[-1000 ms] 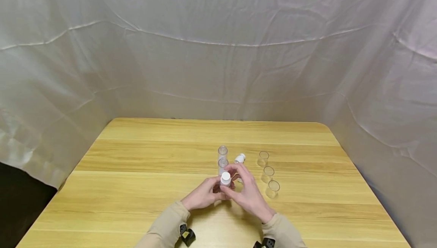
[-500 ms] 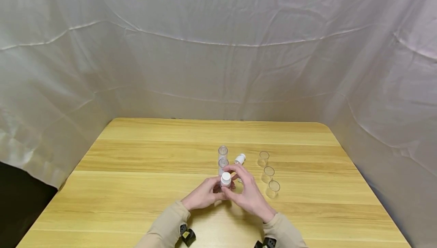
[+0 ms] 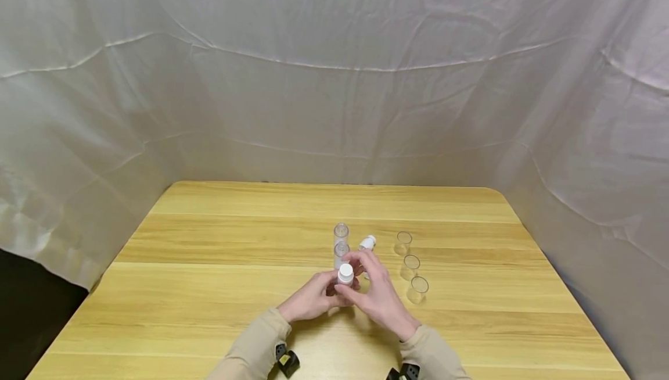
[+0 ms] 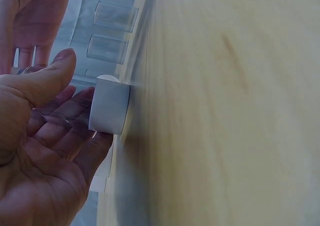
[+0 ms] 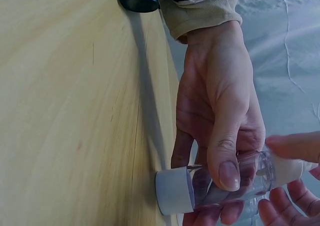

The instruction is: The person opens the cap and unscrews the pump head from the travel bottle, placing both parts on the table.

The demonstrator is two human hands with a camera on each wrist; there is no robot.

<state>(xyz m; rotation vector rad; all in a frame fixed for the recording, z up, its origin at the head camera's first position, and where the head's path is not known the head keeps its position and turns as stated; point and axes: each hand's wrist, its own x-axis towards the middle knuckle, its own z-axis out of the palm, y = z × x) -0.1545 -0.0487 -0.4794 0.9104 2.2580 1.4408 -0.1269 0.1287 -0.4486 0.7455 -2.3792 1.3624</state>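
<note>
Both hands hold one small clear bottle (image 5: 205, 191) with a white base (image 5: 173, 191) and a white top (image 3: 345, 272), upright before the body. My left hand (image 3: 313, 297) grips the clear body, its thumb pressed along the side in the right wrist view. My right hand (image 3: 380, 298) pinches around the white top with thumb and fingertips, above the left hand. In the left wrist view, the white base (image 4: 110, 105) stands just at the table surface by the left fingers. Whether it touches the table I cannot tell. The fingers hide much of the body.
Two clear bottles (image 3: 341, 233) stand in line behind the held one. A white-topped piece (image 3: 367, 243) lies beside them, partly hidden by the right hand. To the right, three clear cup-like caps (image 3: 418, 290) stand in a row on the wooden table (image 3: 209, 287).
The right thumb has shifted slightly around the white top, first right and then back left. Both hands and the bottle otherwise keep their place.
</note>
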